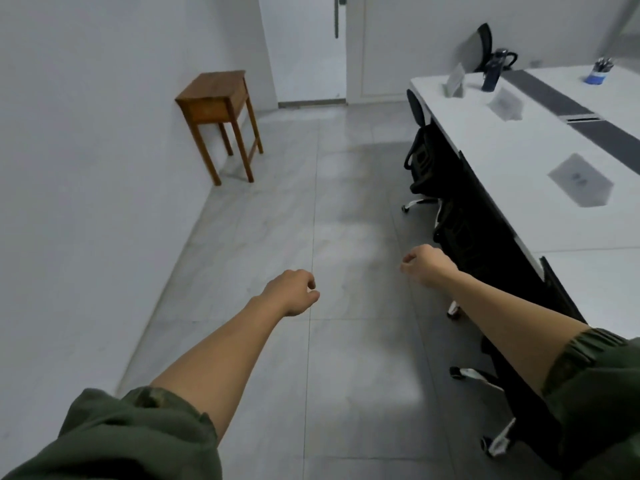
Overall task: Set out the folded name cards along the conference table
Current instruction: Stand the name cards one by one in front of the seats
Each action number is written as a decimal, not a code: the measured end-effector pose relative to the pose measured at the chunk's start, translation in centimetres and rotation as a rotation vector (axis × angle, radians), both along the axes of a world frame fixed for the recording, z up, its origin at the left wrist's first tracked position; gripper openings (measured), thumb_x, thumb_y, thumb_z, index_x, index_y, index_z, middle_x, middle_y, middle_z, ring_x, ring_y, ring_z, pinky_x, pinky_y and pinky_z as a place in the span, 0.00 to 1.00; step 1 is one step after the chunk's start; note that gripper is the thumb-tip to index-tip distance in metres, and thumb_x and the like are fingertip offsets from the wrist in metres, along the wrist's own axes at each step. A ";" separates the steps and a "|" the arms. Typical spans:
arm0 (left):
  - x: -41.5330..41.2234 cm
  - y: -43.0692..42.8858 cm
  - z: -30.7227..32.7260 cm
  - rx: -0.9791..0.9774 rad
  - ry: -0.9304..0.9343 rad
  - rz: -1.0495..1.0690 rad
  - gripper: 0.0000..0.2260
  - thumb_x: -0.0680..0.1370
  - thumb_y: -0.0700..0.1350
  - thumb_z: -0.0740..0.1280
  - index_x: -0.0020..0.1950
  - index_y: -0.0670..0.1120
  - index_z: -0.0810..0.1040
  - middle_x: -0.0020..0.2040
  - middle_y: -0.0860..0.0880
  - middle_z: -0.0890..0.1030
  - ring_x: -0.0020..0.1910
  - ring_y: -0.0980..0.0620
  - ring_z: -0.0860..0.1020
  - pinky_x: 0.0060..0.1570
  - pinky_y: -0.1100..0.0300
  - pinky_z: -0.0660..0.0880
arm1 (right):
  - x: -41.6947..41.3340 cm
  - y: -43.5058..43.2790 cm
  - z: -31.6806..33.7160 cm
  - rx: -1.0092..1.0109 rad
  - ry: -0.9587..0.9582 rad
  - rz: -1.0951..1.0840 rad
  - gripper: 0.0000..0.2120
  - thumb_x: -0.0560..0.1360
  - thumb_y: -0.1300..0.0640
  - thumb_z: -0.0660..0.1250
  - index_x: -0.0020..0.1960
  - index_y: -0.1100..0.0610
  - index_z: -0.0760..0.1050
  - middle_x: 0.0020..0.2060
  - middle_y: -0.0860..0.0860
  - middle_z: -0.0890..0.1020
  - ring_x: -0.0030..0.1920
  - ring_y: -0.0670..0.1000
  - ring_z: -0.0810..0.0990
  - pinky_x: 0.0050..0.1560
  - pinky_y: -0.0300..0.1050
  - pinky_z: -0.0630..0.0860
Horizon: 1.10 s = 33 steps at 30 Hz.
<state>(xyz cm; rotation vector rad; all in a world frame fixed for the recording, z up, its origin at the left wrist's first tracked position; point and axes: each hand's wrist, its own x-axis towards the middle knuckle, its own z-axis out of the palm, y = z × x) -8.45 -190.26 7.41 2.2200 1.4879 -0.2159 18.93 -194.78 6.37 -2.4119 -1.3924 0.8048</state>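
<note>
Three folded name cards stand along the near side of the white conference table [512, 188]: one at the far end [454, 85], one further along [505, 105], and the nearest one [580, 180]. Both my arms reach out over the floor, left of the table. My left hand [292, 292] and my right hand [427, 268] hang with loosely curled fingers and hold nothing. Neither hand touches the table or a card.
Black office chairs [426, 161] are tucked under the table's near edge, their white bases jutting onto the grey tiled floor. A dark bottle [491, 76] and a blue pen cup [599, 72] stand on the table. A wooden side table [218, 109] stands against the left wall near a door [311, 46].
</note>
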 end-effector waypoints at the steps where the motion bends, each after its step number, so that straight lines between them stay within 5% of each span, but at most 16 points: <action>1: 0.7 3.3 -0.1 0.000 0.005 0.007 0.16 0.79 0.52 0.62 0.65 0.47 0.75 0.60 0.46 0.79 0.58 0.46 0.76 0.56 0.52 0.74 | 0.6 3.3 0.3 0.000 -0.007 -0.002 0.10 0.75 0.50 0.67 0.53 0.52 0.81 0.50 0.55 0.83 0.50 0.58 0.81 0.53 0.48 0.78; 15: 11.6 46.8 -0.5 -0.011 0.013 -0.103 0.16 0.79 0.52 0.62 0.64 0.47 0.75 0.60 0.45 0.78 0.57 0.45 0.77 0.56 0.53 0.75 | 11.6 41.9 -1.2 0.004 -0.004 -0.132 0.10 0.74 0.48 0.68 0.49 0.53 0.82 0.45 0.54 0.84 0.45 0.56 0.82 0.47 0.48 0.78; 22: 23.7 64.6 0.7 -0.036 -0.041 -0.238 0.14 0.78 0.51 0.63 0.59 0.46 0.78 0.53 0.46 0.81 0.52 0.45 0.79 0.55 0.51 0.77 | 21.2 57.1 0.9 0.037 -0.006 -0.239 0.08 0.76 0.49 0.67 0.50 0.52 0.81 0.41 0.50 0.82 0.42 0.52 0.80 0.36 0.43 0.73; 33: 42.9 90.6 -0.1 -0.048 -0.028 -0.276 0.14 0.79 0.50 0.63 0.59 0.45 0.78 0.54 0.45 0.81 0.52 0.45 0.79 0.53 0.53 0.76 | 40.3 82.8 -1.6 0.036 0.038 -0.258 0.10 0.77 0.51 0.67 0.52 0.55 0.80 0.45 0.55 0.84 0.45 0.55 0.82 0.39 0.44 0.73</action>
